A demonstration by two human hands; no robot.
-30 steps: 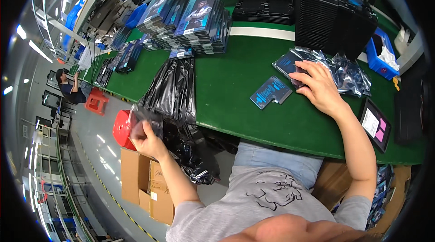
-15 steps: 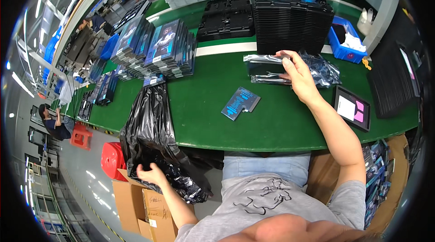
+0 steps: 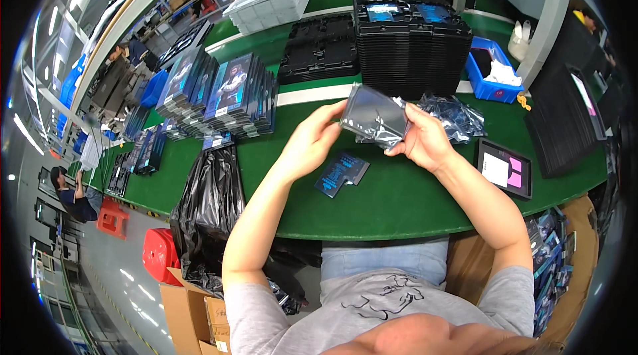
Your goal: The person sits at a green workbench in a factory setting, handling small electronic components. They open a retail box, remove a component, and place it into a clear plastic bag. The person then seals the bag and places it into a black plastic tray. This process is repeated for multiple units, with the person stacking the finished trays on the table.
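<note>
A flat dark rectangular panel in shiny clear film [image 3: 376,117] is tilted above the green table. My right hand [image 3: 427,140] grips its right edge, thumb on the near corner. My left hand [image 3: 311,141] is at the panel's left edge, fingers bent against it; the fingertips are partly hidden. Below lies a dark blue printed card sleeve [image 3: 341,174] with a notch in one side. Crumpled clear film packs [image 3: 452,119] lie just beyond my right hand. A black tray [image 3: 521,187] with white and pink pieces rests to the right.
Stacked printed boxes [image 3: 231,97] stand at left, above a black plastic bag [image 3: 211,189] hanging over the edge. Tall black trays [image 3: 413,56] rise at the back, beside a blue bin [image 3: 493,82]. A carton of packs [image 3: 553,262] sits low right; a red stool [image 3: 159,256] low left.
My left hand has come up from the black bag to the panel's left edge. My right hand has brought the film-covered panel nearer and turned its broad face into view.
</note>
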